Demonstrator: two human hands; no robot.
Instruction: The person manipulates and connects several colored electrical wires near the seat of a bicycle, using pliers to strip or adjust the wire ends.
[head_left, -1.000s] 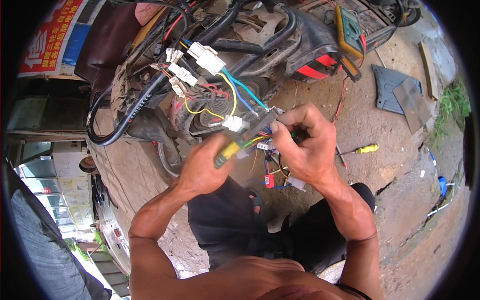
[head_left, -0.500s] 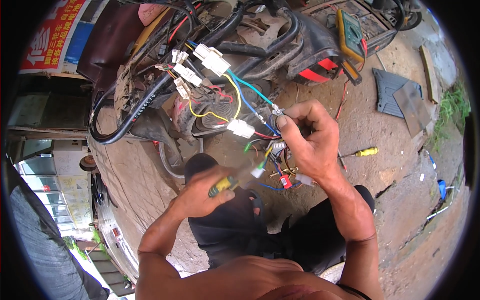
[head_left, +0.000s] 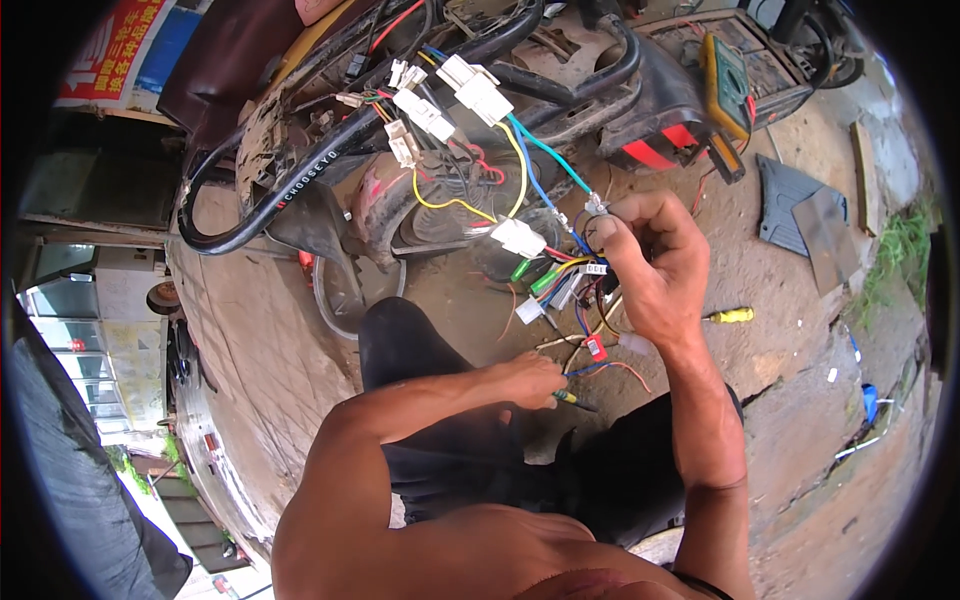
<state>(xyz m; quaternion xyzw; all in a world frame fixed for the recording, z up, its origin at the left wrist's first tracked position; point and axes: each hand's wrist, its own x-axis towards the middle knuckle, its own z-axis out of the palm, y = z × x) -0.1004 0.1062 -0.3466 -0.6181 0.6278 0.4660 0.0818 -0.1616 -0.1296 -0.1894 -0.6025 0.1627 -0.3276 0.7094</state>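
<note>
My right hand (head_left: 655, 268) pinches the wire terminals (head_left: 597, 205) at the ends of a teal wire (head_left: 552, 155) and a blue wire. Below its fingers hangs a bundle of wires with a white plug (head_left: 530, 311), green sleeves (head_left: 545, 279) and a red connector (head_left: 595, 348). My left hand (head_left: 530, 381) is closed around a screwdriver (head_left: 567, 397) with a yellow and green handle, low above my lap and apart from the wires. A large white connector (head_left: 477, 90) and a smaller white connector (head_left: 518, 238) join the coloured wires in front of the vehicle frame.
A black tubular frame (head_left: 300, 190) of a stripped vehicle spans the far side. A multimeter (head_left: 727, 85) rests on its rear part by the red tail light. On the ground at right lie a yellow-handled screwdriver (head_left: 730, 315), a dark panel (head_left: 795, 200) and a wooden strip (head_left: 865, 178).
My left hand has moved right and down with the screwdriver, away from the hanging wires. My right hand keeps its pinch on the terminals. The whole view has shifted slightly.
</note>
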